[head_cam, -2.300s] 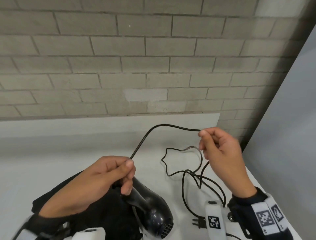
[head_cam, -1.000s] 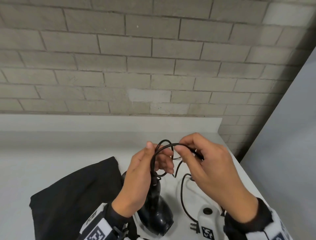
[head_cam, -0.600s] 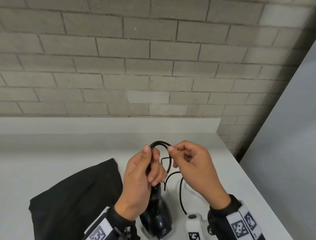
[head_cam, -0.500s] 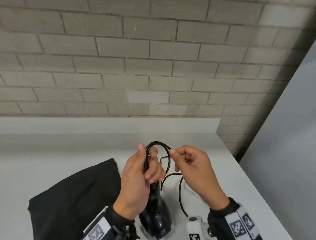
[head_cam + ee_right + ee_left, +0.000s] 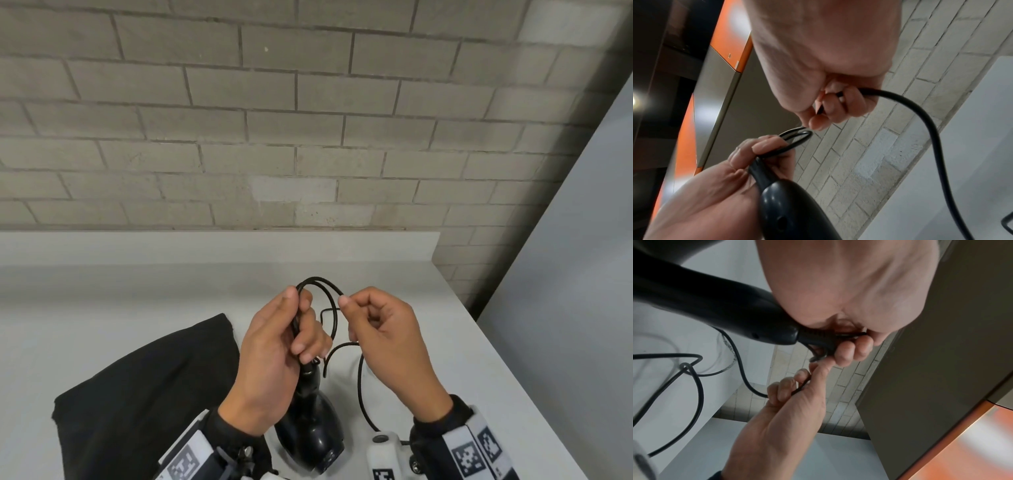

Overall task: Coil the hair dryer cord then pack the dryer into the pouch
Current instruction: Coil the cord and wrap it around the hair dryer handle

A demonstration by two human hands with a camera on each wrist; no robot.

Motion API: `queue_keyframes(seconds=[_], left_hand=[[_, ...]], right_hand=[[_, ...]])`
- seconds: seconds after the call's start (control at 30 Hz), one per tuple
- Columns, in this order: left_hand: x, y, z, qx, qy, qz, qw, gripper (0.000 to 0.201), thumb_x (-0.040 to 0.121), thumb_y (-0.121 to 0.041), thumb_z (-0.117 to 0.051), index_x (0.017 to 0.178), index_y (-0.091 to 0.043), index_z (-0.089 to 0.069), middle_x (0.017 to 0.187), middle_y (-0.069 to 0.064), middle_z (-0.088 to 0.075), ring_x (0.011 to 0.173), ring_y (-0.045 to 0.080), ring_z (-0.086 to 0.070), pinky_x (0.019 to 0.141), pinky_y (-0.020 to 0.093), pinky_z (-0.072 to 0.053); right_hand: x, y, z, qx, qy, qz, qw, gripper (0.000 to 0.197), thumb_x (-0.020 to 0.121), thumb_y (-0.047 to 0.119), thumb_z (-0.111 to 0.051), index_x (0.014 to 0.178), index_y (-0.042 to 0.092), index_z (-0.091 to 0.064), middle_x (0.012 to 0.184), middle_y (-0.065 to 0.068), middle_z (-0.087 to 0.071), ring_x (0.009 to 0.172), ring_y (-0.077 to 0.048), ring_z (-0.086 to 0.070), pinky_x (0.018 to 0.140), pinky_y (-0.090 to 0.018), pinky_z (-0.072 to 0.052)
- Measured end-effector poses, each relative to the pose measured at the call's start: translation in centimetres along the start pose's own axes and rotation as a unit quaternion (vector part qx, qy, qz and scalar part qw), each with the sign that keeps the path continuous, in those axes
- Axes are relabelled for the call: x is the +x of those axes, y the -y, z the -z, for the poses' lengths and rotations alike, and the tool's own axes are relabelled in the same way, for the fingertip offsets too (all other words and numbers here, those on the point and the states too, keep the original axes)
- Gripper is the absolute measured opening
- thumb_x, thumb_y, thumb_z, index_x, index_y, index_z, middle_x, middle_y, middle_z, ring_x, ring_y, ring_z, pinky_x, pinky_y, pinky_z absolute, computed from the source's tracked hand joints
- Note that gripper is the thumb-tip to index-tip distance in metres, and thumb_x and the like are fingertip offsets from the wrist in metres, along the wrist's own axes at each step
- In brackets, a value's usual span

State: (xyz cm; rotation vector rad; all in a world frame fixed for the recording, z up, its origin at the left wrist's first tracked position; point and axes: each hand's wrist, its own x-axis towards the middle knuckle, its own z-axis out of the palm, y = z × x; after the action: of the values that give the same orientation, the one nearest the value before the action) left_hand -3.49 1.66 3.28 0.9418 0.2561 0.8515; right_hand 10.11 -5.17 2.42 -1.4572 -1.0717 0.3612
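Left hand (image 5: 274, 356) grasps looped cord (image 5: 330, 310) above dryer (image 5: 313, 435) handle; right hand (image 5: 383, 342), at its 3 o'clock, pinches cord; pouch (image 5: 144, 387) at 9 o'clock.

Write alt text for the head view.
Two hands coil a black cord above a white counter: the left hand grips the loops, the right hand pinches the next. A hair dryer and black pouch lie below.

The left hand (image 5: 270, 356) hides the hair dryer (image 5: 313, 435) handle.
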Motion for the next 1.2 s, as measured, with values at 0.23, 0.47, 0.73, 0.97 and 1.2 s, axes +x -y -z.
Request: queue_keyframes(seconds=[0.23, 0.47, 0.73, 0.97, 1.2], left_hand=[[0.1, -0.2, 0.4, -0.028, -0.047, -0.035, 0.998, 0.033, 0.099, -0.037, -0.042, 0.082, -0.010, -0.051, 0.046, -0.006, -0.024, 0.040, 0.011, -0.024, 0.049, 0.025, -0.036], [0.6, -0.6, 1.8, -0.088, -0.108, -0.056, 0.989, 0.039, 0.099, -0.039, -0.041, 0.097, -0.007, -0.063, 0.044, -0.009, -0.024, 0.037, 0.006, -0.023, 0.045, 0.022, -0.035], [0.5, -0.9, 2.3, -0.053, -0.102, -0.071, 0.991, 0.040, 0.098, -0.039, -0.040, 0.102, -0.010, -0.068, 0.046, -0.005, -0.032, 0.033, 0.006, -0.027, 0.044, 0.022, -0.036], [0.4, -0.4, 2.3, -0.015, -0.094, -0.105, 0.990, 0.039, 0.096, -0.035, -0.040, 0.113, -0.008, -0.062, 0.057, 0.002, -0.052, 0.043, 0.014, -0.043, 0.052, 0.025, -0.044], [0.4, -0.2, 2.1, 0.082, -0.061, -0.119, 0.988, 0.032, 0.102, -0.031, -0.042, 0.114, -0.009, -0.062, 0.067, 0.009, -0.066, 0.062, 0.028, -0.068, 0.066, 0.027, -0.054]], right_hand=[[-1.7, -3.3, 0.8, -0.028, 0.121, -0.032, 0.992, 0.017, 0.090, 0.036, -0.063, 0.081, 0.023, -0.065, 0.067, 0.001, -0.063, 0.063, -0.006, -0.059, 0.067, -0.018, -0.047], [-4.2, -7.9, 3.4, -0.024, 0.182, -0.118, 0.976, 0.013, 0.095, 0.024, -0.059, 0.098, 0.022, -0.071, 0.104, 0.006, -0.071, 0.108, -0.007, -0.064, 0.094, -0.021, -0.046], [-4.9, -8.2, 4.6, 0.055, 0.052, -0.087, 0.993, 0.022, 0.091, 0.012, -0.057, 0.091, 0.024, -0.075, 0.062, -0.008, -0.061, 0.057, -0.022, -0.057, 0.061, -0.030, -0.050], [-6.0, -5.2, 5.1, -0.120, 0.095, 0.122, 0.981, 0.025, 0.090, 0.051, -0.060, 0.107, 0.040, -0.073, 0.068, 0.012, -0.056, 0.060, -0.006, -0.052, 0.059, -0.014, -0.041], [-6.3, -1.8, 5.2, -0.335, 0.105, 0.245, 0.904, 0.018, 0.094, 0.046, -0.056, 0.107, 0.039, -0.066, 0.072, 0.015, -0.058, 0.061, -0.009, -0.056, 0.049, -0.023, -0.048]])
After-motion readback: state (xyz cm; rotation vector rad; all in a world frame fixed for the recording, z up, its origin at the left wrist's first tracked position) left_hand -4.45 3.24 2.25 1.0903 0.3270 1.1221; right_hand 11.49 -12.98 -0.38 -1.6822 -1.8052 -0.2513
